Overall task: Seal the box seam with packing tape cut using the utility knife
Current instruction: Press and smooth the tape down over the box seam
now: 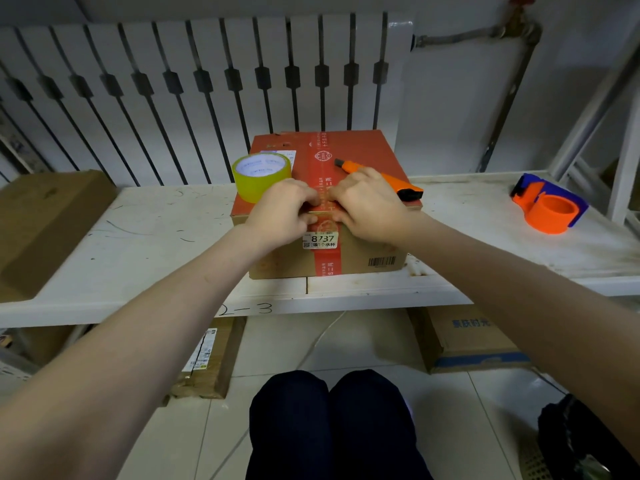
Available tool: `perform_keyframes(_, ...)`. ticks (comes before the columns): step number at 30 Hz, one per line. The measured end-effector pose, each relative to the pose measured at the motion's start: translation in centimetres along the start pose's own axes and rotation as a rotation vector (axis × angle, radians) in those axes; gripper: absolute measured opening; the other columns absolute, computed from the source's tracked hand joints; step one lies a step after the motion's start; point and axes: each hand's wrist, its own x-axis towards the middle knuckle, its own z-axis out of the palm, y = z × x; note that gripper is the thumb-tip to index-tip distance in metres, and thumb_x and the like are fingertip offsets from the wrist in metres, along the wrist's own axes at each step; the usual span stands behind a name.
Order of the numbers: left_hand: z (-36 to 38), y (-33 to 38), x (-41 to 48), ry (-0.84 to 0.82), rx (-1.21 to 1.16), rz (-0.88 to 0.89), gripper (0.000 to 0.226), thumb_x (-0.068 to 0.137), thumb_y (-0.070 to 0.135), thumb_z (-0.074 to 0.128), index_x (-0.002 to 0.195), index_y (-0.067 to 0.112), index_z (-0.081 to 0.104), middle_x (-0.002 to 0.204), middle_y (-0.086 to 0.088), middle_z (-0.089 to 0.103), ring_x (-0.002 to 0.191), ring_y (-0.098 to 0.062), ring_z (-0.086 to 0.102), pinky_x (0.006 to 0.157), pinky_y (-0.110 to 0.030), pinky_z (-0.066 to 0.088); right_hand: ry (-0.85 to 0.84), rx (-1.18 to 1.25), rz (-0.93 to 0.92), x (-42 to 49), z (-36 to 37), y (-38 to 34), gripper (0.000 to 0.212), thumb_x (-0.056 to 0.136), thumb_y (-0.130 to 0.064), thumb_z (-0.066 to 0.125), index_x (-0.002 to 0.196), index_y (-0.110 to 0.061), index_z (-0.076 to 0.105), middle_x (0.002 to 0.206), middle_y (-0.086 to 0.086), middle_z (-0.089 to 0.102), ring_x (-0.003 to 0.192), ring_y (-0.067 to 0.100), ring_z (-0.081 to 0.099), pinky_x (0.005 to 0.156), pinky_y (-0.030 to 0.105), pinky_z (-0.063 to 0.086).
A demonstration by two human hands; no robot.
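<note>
A cardboard box (pixel 367 147) with a red top and a red tape strip along its seam stands on the white shelf (pixel 145 237). On its top left rests a yellowish roll of packing tape (pixel 261 176). An orange utility knife (pixel 388 180) lies on the top right, partly hidden behind my right hand (pixel 367 202). My left hand (pixel 280 211) and my right hand meet at the front edge of the box, fingertips pressed down on a clear strip of tape (pixel 323 209) over the seam. Neither hand grips the roll or the knife.
An orange and blue tape dispenser (pixel 549 207) sits at the shelf's right. A plain cardboard box (pixel 45 216) stands at the left. More boxes (pixel 467 337) lie on the tiled floor under the shelf. A white radiator (pixel 207 81) is behind. My knees (pixel 332 420) are below.
</note>
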Motion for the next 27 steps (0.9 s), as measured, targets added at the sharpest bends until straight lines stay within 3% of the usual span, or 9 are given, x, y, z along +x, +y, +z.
perform_keyframes(4, -0.3, 0.0, 0.1, -0.031, -0.013, 0.010, 0.022, 0.077, 0.009, 0.067, 0.099, 0.004, 0.070, 0.100, -0.013, 0.069, 0.097, -0.031, 0.059, 0.087, -0.040, 0.048, 0.071, 0.070, 0.102, -1.4, 1.7, -0.8, 0.062, 0.071, -0.047, 0.073, 0.118, -0.010, 0.056, 0.118, 0.008, 0.062, 0.115, 0.027, 0.051, 0.104, 0.039, 0.030)
perform_keyframes(7, -0.3, 0.0, 0.2, -0.034, -0.016, -0.022, 0.023, 0.079, 0.008, 0.065, 0.102, 0.005, 0.069, 0.105, -0.012, 0.069, 0.101, -0.030, 0.059, 0.091, -0.041, 0.047, 0.159, 0.142, 0.165, -1.3, 2.3, -1.4, 0.056, 0.069, -0.041, 0.077, 0.112, -0.008, 0.061, 0.112, 0.009, 0.066, 0.110, 0.028, 0.054, 0.100, 0.039, 0.033)
perform_keyframes(14, -1.1, 0.0, 0.5, -0.132, -0.034, -0.069, 0.026, 0.083, 0.006, 0.062, 0.108, 0.008, 0.069, 0.115, -0.009, 0.068, 0.108, -0.027, 0.059, 0.096, -0.037, 0.047, 0.113, 0.177, 0.142, -1.1, 1.3, -1.1, 0.047, 0.076, -0.039, 0.071, 0.116, -0.016, 0.061, 0.117, 0.002, 0.065, 0.116, 0.022, 0.052, 0.101, 0.034, 0.030)
perform_keyframes(17, -1.5, 0.4, 0.6, -0.144, -0.001, -0.066, 0.026, 0.082, 0.004, 0.060, 0.106, 0.008, 0.070, 0.112, -0.011, 0.069, 0.107, -0.029, 0.060, 0.093, -0.038, 0.049, 0.049, 0.165, 0.117, -0.8, 0.5, -0.6, 0.041, 0.080, -0.038, 0.068, 0.116, -0.020, 0.062, 0.117, -0.001, 0.065, 0.114, 0.021, 0.052, 0.102, 0.034, 0.031)
perform_keyframes(22, -2.3, 0.8, 0.8, -0.186, 0.026, -0.069, 0.027, 0.078, 0.000, 0.056, 0.097, 0.009, 0.073, 0.100, -0.009, 0.073, 0.096, -0.028, 0.062, 0.079, -0.028, 0.048, -0.038, 0.153, 0.051, -0.3, -0.7, 0.1, 0.031, 0.086, -0.035, 0.062, 0.114, -0.023, 0.063, 0.113, -0.004, 0.066, 0.113, 0.020, 0.053, 0.103, 0.035, 0.031)
perform_keyframes(27, -2.4, 1.3, 1.0, -0.161, -0.006, -0.098, 0.018, 0.081, 0.007, 0.059, 0.090, 0.008, 0.074, 0.094, -0.009, 0.073, 0.090, -0.028, 0.062, 0.076, -0.031, 0.048, -0.139, 0.158, 0.023, 0.1, -1.8, 0.6, 0.029, 0.088, -0.038, 0.055, 0.115, -0.029, 0.064, 0.105, -0.005, 0.068, 0.102, 0.019, 0.056, 0.087, 0.034, 0.038)
